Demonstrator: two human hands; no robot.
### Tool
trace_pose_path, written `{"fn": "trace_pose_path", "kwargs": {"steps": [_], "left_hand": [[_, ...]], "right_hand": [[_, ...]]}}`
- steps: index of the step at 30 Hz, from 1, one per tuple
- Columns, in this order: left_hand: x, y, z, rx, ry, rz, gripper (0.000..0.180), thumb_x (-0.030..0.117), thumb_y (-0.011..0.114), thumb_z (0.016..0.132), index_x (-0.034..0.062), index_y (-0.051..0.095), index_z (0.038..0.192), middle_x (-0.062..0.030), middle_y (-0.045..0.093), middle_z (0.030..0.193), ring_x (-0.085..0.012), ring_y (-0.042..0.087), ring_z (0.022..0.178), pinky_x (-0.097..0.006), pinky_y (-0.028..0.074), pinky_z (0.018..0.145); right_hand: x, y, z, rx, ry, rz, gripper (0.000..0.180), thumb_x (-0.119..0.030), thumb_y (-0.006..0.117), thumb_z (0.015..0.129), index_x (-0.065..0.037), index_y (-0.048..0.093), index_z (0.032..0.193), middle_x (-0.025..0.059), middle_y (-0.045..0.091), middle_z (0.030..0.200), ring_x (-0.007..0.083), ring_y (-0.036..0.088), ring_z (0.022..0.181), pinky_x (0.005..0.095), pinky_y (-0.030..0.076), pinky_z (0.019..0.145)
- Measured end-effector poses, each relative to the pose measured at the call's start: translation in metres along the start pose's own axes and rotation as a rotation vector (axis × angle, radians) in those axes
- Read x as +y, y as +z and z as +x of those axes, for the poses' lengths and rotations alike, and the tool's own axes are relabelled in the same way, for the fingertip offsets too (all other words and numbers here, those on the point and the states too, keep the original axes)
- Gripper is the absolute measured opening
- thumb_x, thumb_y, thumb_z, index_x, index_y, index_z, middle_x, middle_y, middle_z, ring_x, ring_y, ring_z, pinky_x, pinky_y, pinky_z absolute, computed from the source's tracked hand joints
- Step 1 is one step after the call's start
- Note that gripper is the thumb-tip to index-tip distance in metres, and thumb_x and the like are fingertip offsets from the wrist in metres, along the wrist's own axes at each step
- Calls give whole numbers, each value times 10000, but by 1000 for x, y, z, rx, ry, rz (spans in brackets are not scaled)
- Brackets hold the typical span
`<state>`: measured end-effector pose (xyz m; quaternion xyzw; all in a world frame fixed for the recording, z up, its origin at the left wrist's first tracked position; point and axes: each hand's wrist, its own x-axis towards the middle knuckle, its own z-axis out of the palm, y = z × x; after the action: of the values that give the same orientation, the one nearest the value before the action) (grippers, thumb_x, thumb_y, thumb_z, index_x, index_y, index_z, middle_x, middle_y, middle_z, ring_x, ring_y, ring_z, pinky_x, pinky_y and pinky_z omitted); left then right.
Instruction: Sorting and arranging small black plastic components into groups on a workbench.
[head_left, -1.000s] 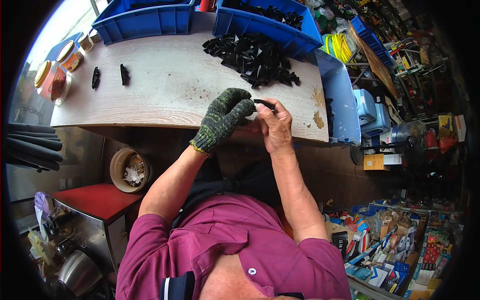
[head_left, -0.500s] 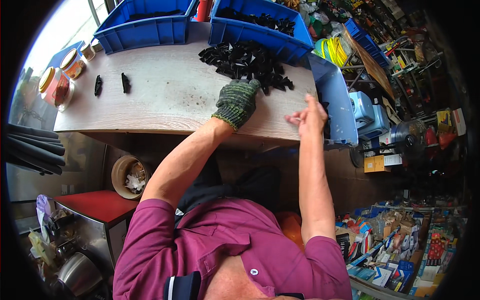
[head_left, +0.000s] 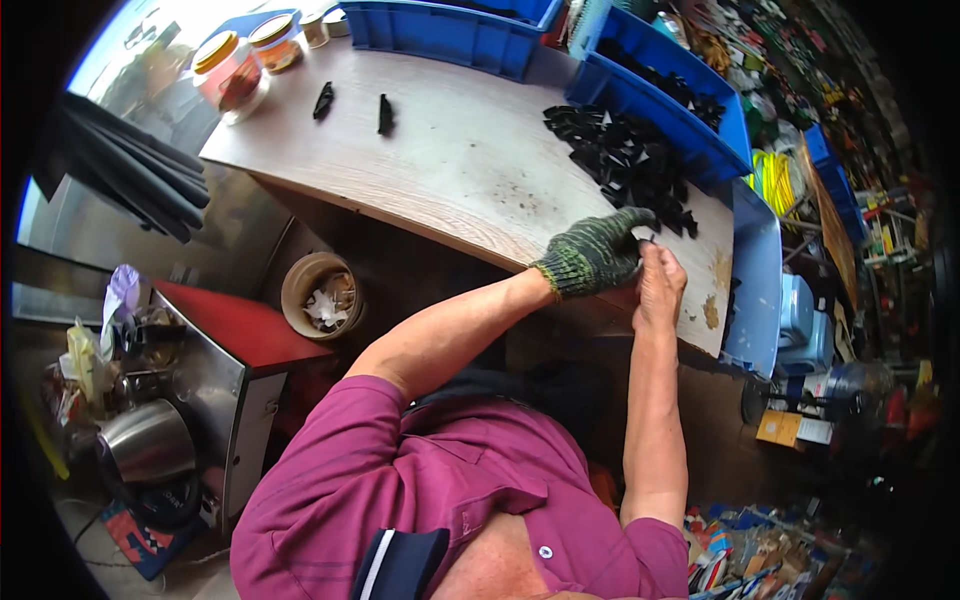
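My left hand, in a green knitted glove, and my bare right hand meet at the right part of the frame, over the near edge of the wooden worktop. Between them I hold a small black part; the gloved fingers are curled around it and the right fingers are pressed together on it from below. The part is mostly hidden, so I cannot tell its exact shape. Just above the hands lies the pile of black parts, touching the blue bin in the upper right. Two single black pieces lie apart in the upper left, near two jars.

To do this step well, I think I should keep the part low over the worktop, hold it firmly with the glove, and let the bare fingertips do the fine work, because they feel the small edges better.
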<state>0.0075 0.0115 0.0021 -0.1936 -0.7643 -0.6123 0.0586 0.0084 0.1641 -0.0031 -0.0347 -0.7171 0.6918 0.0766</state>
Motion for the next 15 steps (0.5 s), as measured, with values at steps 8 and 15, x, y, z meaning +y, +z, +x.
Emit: {"fn": "trace_pose_path", "kwargs": {"steps": [8, 15], "left_hand": [[-4, -33, 0, -80, 225, 391, 442, 226, 688, 831, 117, 622, 1254, -176, 673, 1018, -375, 654, 928, -464, 529, 795], [-1, -44, -20, -94, 93, 505, 331, 262, 718, 826, 101, 672, 1112, -132, 675, 1029, -344, 646, 958, -447, 525, 817]], "right_hand": [[-19, 0, -4, -315, 51, -63, 334, -352, 704, 923, -30, 636, 865, -54, 440, 546, 54, 358, 423, 232, 341, 432], [-18, 11, -13, -298, 71, -52, 316, -336, 629, 963, -40, 595, 858, -44, 390, 503, 78, 372, 404, 245, 373, 420]]}}
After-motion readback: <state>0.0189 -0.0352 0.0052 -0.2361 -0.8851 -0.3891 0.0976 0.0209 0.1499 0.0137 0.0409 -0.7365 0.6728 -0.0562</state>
